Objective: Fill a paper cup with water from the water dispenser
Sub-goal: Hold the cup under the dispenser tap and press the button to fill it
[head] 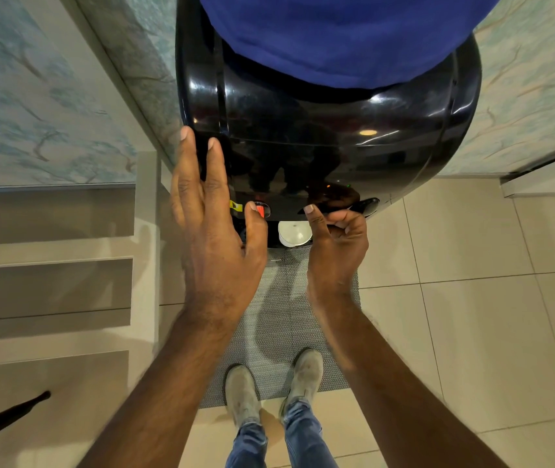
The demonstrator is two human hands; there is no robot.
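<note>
Left hand [211,238] lies flat and open on the black water dispenser [336,130], thumb by the red tap [262,210]. Right hand [336,244] is curled, one finger out, touching the dispenser's bottom edge. White paper cup [294,233] sits under that edge, between both hands

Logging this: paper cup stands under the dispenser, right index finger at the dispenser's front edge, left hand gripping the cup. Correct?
No. In the head view the left hand lies open against the dispenser, thumb by the red tap, not gripping the paper cup. The rest stands.
</note>
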